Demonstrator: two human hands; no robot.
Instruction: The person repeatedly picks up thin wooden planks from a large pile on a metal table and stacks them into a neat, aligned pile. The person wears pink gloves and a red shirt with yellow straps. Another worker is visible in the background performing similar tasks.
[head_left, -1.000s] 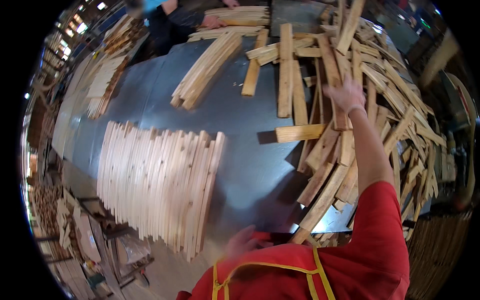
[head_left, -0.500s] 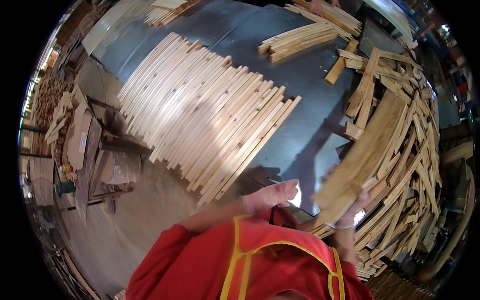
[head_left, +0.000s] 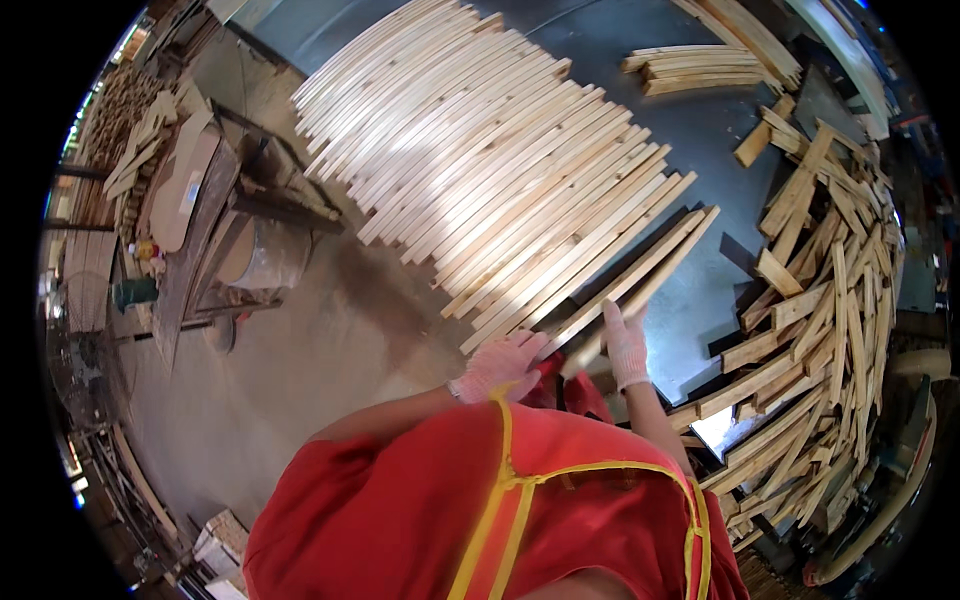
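My right hand (head_left: pixel 626 346), in a pale glove, grips a wooden strip (head_left: pixel 668 268) near its close end; the strip tilts away to the far right, its near end blurred. Just left of it, a second wooden strip (head_left: pixel 622 284) stands at a narrow angle to the first, their far ends close together. My left hand (head_left: pixel 503 364), gloved too, has its fingers stretched out against the near end of that second strip. Beside both hands lies a broad row of pale wooden strips (head_left: pixel 470 150), set side by side on the dark metal table (head_left: pixel 700 335).
A large jumbled heap of wooden pieces (head_left: pixel 820 330) covers the right side. A small stack of strips (head_left: pixel 700 70) and longer boards (head_left: pixel 745 40) lie at the far right. On the left, a wooden stand (head_left: pixel 270 205) stands on the floor (head_left: pixel 300 400).
The wide wooden piece in my right hand has moved left from beside the heap to the row's edge, where two separate strips now show. My left hand has come to the strips' near ends.
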